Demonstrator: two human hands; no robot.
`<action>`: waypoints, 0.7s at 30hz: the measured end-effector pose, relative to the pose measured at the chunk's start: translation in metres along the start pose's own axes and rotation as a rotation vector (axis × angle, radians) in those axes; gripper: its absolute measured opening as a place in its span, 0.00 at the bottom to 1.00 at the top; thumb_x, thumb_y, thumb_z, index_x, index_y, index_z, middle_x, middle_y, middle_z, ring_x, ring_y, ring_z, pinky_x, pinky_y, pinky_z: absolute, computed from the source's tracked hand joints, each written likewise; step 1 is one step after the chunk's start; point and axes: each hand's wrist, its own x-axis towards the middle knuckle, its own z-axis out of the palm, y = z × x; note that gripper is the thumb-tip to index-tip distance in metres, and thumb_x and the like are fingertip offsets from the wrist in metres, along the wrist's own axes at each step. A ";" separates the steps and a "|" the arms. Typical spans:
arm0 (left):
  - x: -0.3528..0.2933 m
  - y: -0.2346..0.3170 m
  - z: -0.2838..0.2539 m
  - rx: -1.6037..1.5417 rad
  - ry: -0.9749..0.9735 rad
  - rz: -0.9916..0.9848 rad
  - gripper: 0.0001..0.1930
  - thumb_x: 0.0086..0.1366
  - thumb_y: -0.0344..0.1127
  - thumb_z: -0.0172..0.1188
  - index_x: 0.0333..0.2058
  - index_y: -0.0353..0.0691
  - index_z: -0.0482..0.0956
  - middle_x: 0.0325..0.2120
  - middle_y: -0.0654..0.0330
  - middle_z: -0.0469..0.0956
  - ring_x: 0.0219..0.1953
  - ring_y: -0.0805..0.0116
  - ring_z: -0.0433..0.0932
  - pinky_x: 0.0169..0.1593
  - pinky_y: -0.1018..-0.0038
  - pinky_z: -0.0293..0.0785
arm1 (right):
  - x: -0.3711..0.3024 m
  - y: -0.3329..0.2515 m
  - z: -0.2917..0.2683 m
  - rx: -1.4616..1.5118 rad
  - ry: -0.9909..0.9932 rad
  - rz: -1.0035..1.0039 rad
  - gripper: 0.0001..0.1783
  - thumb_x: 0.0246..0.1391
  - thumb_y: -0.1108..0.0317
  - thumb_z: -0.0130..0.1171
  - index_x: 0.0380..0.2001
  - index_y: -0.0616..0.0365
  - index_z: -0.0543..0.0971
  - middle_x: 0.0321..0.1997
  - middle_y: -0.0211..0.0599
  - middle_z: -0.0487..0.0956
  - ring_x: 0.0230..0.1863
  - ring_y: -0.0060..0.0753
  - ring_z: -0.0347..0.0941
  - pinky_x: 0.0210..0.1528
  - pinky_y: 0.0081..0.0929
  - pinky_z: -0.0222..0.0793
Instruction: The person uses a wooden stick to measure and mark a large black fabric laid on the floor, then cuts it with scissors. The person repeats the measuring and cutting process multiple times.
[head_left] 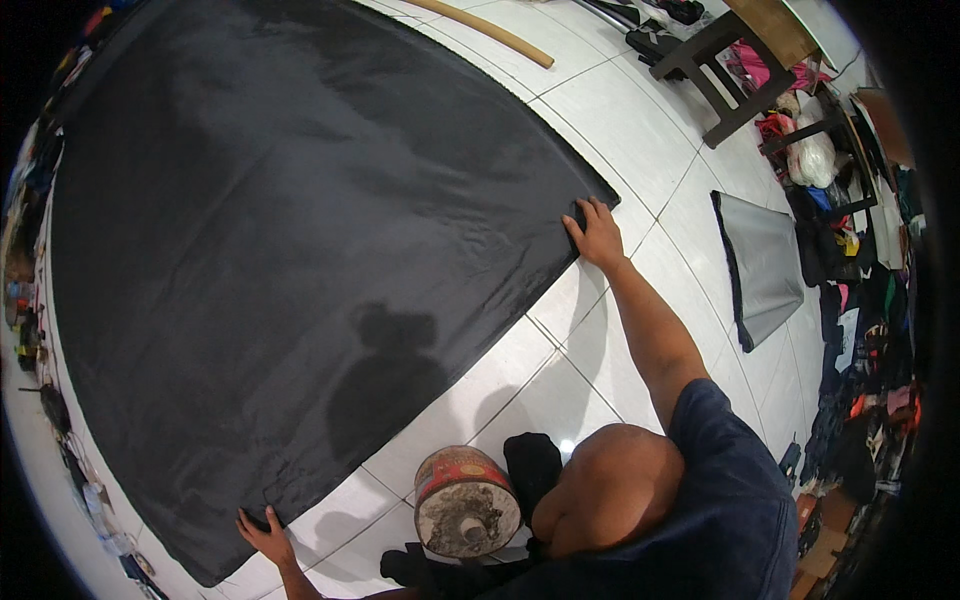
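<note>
Brt lt from above/behind, dk shadow (388, 375) on blk cloth (250, 240), glare spot (567, 447) on tiles (640, 150), edges bent.

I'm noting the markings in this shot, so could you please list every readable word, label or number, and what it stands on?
Round can: print-like marks on its red band, too small and blurred to read.
Black sheet at the left hand and right hand: none visible.
Folded grey sheet: none visible.

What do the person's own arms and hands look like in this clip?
The left hand and right hand are bare, no gloves or watch showing. The right sleeve is short and dark blue, leaving the forearm bare; the left sleeve is unclear.
</note>
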 end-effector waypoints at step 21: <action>-0.003 -0.007 -0.002 -0.006 -0.012 -0.018 0.41 0.65 0.57 0.63 0.68 0.38 0.60 0.68 0.39 0.54 0.70 0.40 0.56 0.70 0.50 0.56 | -0.002 0.002 -0.001 0.005 0.019 -0.002 0.36 0.59 0.41 0.58 0.61 0.56 0.73 0.68 0.57 0.67 0.69 0.56 0.63 0.69 0.44 0.62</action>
